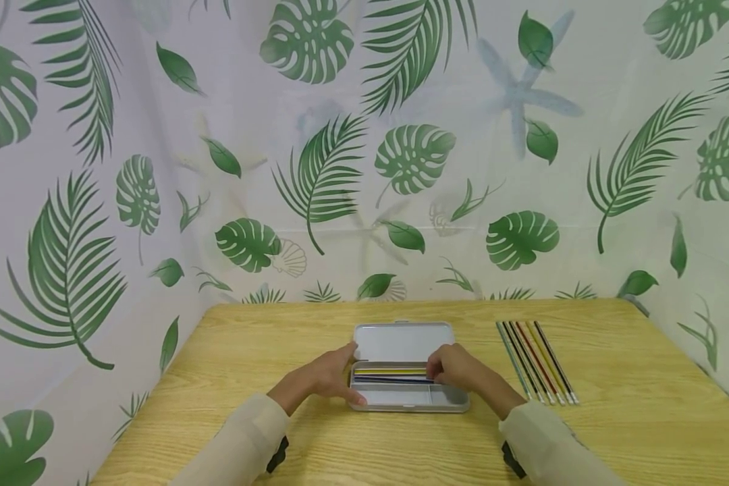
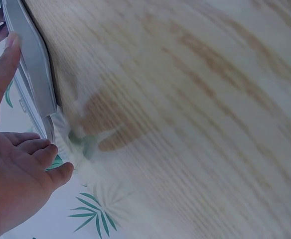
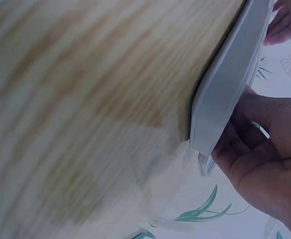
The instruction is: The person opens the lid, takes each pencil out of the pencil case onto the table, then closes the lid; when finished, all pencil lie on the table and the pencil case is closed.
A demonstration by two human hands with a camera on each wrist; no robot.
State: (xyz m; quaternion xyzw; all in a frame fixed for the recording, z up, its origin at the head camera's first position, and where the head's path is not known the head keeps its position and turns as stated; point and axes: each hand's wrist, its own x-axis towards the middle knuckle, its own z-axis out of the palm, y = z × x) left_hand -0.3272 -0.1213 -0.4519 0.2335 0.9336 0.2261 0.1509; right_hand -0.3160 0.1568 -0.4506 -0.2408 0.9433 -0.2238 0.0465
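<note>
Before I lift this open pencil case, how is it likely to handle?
The pencil case is probably stiff, given its straight, crisp walls. Its lid lies folded open behind, so it may swing or unbalance the lift. The pencils inside look loose, so they could roll if it tilts.

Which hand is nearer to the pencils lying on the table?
Right. The right hand is at the right half of the open case, left of those pencils; the left hand is at the case's left end, farther away.

Around the case (image 1: 410,408), passage is free at six o'clock; the lid (image 1: 401,343) obstructs twelve, the pencils (image 1: 532,345) obstruct three.
</note>
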